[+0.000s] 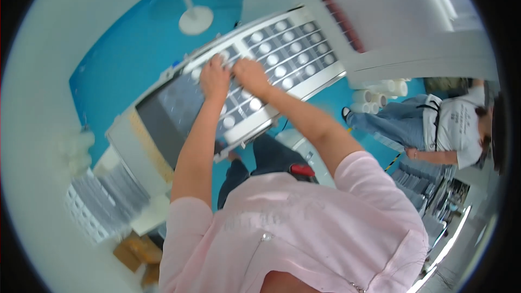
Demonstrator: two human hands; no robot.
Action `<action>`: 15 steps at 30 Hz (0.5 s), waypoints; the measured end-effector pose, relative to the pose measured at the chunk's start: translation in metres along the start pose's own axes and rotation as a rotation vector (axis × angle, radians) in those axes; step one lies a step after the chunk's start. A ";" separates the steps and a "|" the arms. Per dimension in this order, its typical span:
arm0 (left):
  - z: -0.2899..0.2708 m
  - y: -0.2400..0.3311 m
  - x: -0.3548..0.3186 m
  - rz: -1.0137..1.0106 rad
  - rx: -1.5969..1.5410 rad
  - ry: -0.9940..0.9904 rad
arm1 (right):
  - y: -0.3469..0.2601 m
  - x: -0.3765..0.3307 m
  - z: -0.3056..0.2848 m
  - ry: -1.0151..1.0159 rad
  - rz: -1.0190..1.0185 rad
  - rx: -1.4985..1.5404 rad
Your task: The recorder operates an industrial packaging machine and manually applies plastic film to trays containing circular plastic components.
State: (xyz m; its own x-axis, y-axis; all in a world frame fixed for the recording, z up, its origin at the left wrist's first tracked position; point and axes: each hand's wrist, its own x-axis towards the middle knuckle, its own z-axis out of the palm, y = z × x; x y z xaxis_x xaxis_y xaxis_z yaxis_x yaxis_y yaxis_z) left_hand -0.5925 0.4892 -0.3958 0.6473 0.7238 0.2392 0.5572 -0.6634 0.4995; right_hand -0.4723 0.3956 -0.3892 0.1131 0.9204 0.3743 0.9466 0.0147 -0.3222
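Both of my hands are over a conveyor bed (324, 82) bearing dark rectangular panels with rows of white round discs (280, 71). My left hand (215, 78) is palm down by the far edge of the bed, its bent fingers close together beside a disc. Just to its right, my right hand (251, 76) has its fingers curled inward over the panels. Whatever either hand pinches is hidden under the fingers. Left of my hands, the bed continues as a glossy dark surface (182, 97) without discs.
A white fan (195, 20) stands on the blue floor beyond the bed. Grey stacked trays (111, 203) and cardboard boxes (135, 250) are at the lower left. At the right are another person (434, 122), white rolls (374, 97) and grey stacks (415, 182). A white cabinet (393, 16) adjoins the bed's right end.
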 end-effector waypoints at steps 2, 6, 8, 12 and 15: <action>0.007 0.009 0.011 0.054 0.174 -0.110 | -0.001 -0.003 -0.005 -0.159 0.189 0.073; 0.050 0.022 -0.002 0.191 0.151 -0.028 | 0.020 -0.035 -0.046 0.176 0.004 0.164; 0.028 -0.028 -0.010 0.197 0.133 0.101 | -0.020 0.007 -0.131 0.371 -0.043 0.203; 0.020 0.006 -0.005 0.258 0.054 0.179 | 0.000 -0.036 -0.403 1.022 -0.075 -0.788; 0.010 -0.002 -0.005 0.251 0.047 0.183 | 0.026 -0.010 -0.556 1.677 0.023 -0.017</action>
State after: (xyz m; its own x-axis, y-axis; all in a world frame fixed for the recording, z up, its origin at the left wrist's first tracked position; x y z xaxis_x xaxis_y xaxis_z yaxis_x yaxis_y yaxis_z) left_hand -0.5916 0.4845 -0.4065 0.6654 0.5560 0.4981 0.4183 -0.8304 0.3681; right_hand -0.2811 0.1697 0.0827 0.2910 -0.4858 0.8242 0.9418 -0.0061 -0.3361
